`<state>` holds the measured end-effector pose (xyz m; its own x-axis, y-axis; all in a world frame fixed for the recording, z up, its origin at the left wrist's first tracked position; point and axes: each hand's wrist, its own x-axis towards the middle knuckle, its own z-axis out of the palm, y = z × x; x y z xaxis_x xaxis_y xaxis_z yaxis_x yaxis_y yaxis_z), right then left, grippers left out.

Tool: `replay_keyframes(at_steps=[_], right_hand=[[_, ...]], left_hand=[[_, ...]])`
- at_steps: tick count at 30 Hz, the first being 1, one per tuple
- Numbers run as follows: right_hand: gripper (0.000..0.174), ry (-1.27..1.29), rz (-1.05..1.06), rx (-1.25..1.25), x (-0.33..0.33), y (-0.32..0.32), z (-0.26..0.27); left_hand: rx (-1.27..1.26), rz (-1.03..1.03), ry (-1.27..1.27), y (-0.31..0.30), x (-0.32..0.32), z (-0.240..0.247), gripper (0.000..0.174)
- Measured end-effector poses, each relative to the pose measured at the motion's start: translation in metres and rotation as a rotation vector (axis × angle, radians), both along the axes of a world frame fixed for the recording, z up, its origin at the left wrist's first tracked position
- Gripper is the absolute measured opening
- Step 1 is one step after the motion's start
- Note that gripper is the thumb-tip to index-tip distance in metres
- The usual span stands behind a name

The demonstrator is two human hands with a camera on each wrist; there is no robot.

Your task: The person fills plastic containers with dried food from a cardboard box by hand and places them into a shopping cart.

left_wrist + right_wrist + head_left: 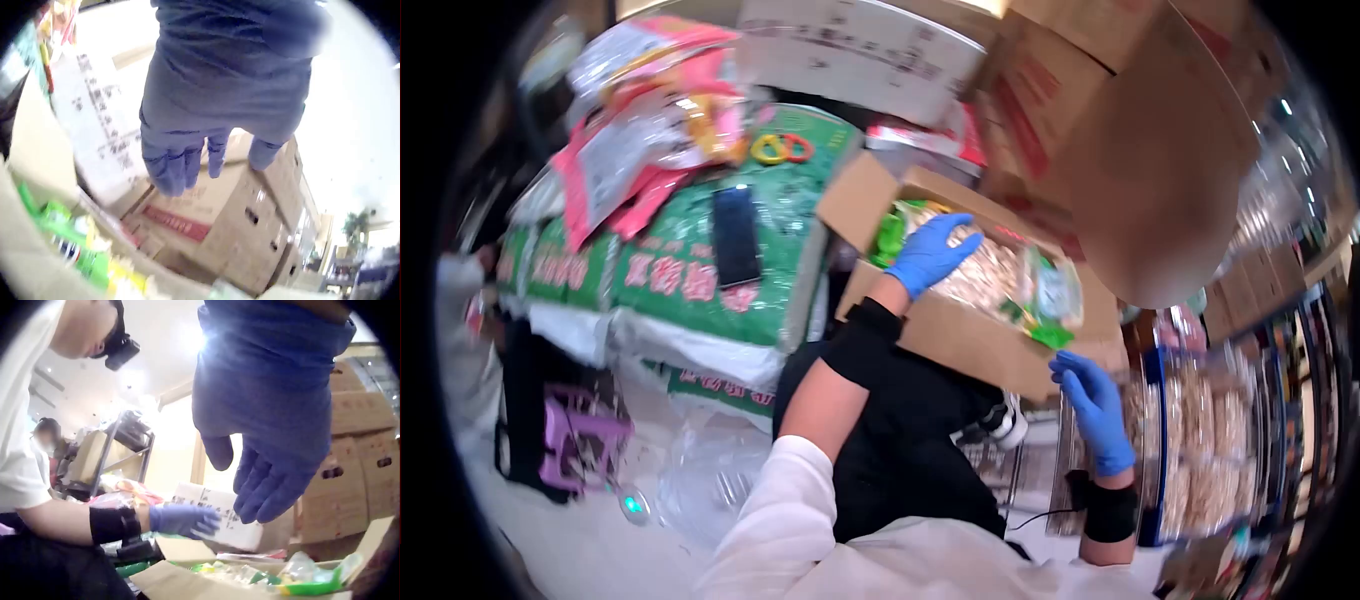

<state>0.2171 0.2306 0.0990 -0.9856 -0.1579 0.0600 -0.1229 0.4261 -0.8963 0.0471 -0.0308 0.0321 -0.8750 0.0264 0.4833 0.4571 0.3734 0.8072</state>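
My left hand, in a blue glove, is over an open cardboard box, its fingers extended and loosely bent. In the box lie clear packets of pale, chunky food with green ends; a green packet also shows in the left wrist view. Nothing is visible in the left fingers. My right hand, gloved in blue too, hangs to the right of the box's near corner, fingers slightly bent and holding nothing. The right wrist view shows that hand above the level of the box flaps.
Left of the box, green sacks carry a phone, yellow-and-orange-handled scissors and pink plastic bags. Large cartons stand behind. At right is a blue-edged rack of bagged goods; a purple stool sits at lower left.
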Motion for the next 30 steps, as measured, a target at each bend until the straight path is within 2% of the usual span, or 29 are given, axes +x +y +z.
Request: replay_keyframes(at_steps=[1, 3, 5, 7, 9, 11, 13, 15, 17, 19, 20, 21, 22, 23, 24, 25, 27, 28, 29, 30], right_hand=[[0.028, 0.01, 0.059, 0.015, -0.027, -0.011, -0.01], [0.029, 0.062, 0.186, 0.039, -0.103, -0.055, -0.02], [0.032, -0.037, 0.171, -0.048, -0.163, -0.081, -0.043], [0.033, -0.096, 0.182, -0.023, -0.232, -0.092, -0.091], [0.035, 0.3, 0.218, 0.322, -0.298, -0.089, -0.165], [0.041, 0.163, 0.139, 0.536, -0.304, -0.092, -0.185], [0.053, 0.766, 0.526, 1.582, -0.332, -0.059, -0.235], [0.062, 0.435, 0.491, 1.6, -0.341, -0.064, -0.243], [0.064, 0.316, 0.549, 1.467, -0.332, -0.066, -0.223], [0.051, 0.527, 0.52, 1.313, -0.343, -0.05, -0.243], [0.059, 0.548, 0.547, 1.344, -0.351, -0.044, -0.245], [0.059, 0.543, 0.558, 1.359, -0.354, -0.041, -0.247], [0.054, 0.325, 0.391, 1.017, -0.358, -0.042, -0.249], [0.052, 0.112, 0.223, 0.676, -0.358, -0.042, -0.25], [0.048, 0.145, 0.147, 0.736, -0.338, -0.054, -0.23], [0.048, 0.146, 0.151, 0.746, -0.336, -0.053, -0.224], [0.044, 0.115, 0.226, 0.717, -0.331, -0.053, -0.217], [0.044, 0.114, 0.223, 0.725, -0.329, -0.053, -0.214], [0.04, 0.152, 0.208, 0.71, -0.325, -0.053, -0.213], [0.037, 0.19, 0.191, 0.691, -0.323, -0.053, -0.214]], left_hand=[[0.145, 0.053, 0.094, -0.009, -0.006, 0.004, 0.04], [0.49, -0.036, 0.031, -0.061, 0.055, 0.077, 0.029], [0.565, -0.012, 0.073, -0.102, 0.099, 0.093, 0.02], [0.532, 0.135, -0.035, -0.142, 0.161, 0.097, 0.018], [0.579, 0.357, -0.174, -0.167, 0.22, 0.084, 0.017], [0.676, 0.55, -0.346, -0.195, 0.272, 0.033, 0.019], [0.665, 0.695, -0.509, -0.208, 0.321, -0.018, 0.018], [0.66, 0.826, -0.711, -0.214, 0.377, -0.082, 0.02], [0.607, 0.917, -0.878, -0.209, 0.425, -0.144, 0.024], [0.502, 1.014, -1.025, -0.201, 0.466, -0.218, 0.029], [0.459, 1.083, -1.107, -0.196, 0.477, -0.245, 0.035], [0.472, 1.078, -1.121, -0.192, 0.487, -0.277, 0.035], [0.316, 1.093, -1.078, -0.191, 0.495, -0.308, 0.038], [0.164, 1.1, -1.034, -0.188, 0.5, -0.327, 0.041], [0.22, 1.054, -1.076, -0.185, 0.488, -0.318, 0.045], [0.23, 1.052, -1.082, -0.188, 0.488, -0.336, 0.045], [0.081, 0.949, -1.096, -0.193, 0.486, -0.387, 0.044], [0.029, 0.918, -1.186, -0.198, 0.481, -0.398, 0.048], [0.033, 0.907, -1.191, -0.2, 0.483, -0.407, 0.048], [-0.097, 0.977, -1.221, -0.204, 0.482, -0.413, 0.052]])
